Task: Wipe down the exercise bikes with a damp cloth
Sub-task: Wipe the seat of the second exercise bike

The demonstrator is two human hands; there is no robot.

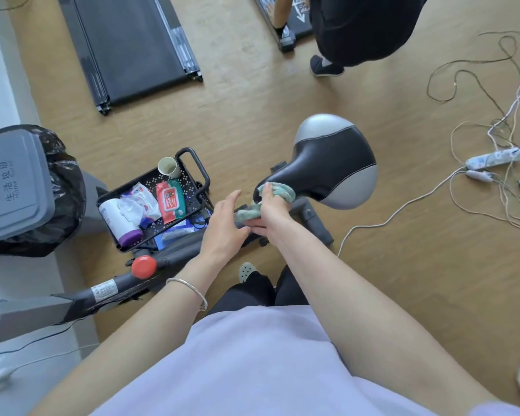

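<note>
The right hand [269,213] grips the green cloth [279,190], fingers curled over it and pressing it onto the narrow nose of the saddle [327,163]; a second fold of the cloth hangs below the nose, beside the left hand [222,223]; that hand is flat, fingers straight and thumb raised, holding nothing, and whether it touches the hanging fold cannot be told. The saddle's long axis runs from the nose, at the near-left under the cloth, away and to the right to its broad grey-edged rear; almost all of its black top therefore lies beyond the grip, up and to the right; a wipe along the seat would likely call for a push away from the body along that line. The right hand is the nearer to the saddle and already on it; the left sits lower, towards the frame and its red knob [144,266]; the seat post [309,214] stands just under the nose.
</note>
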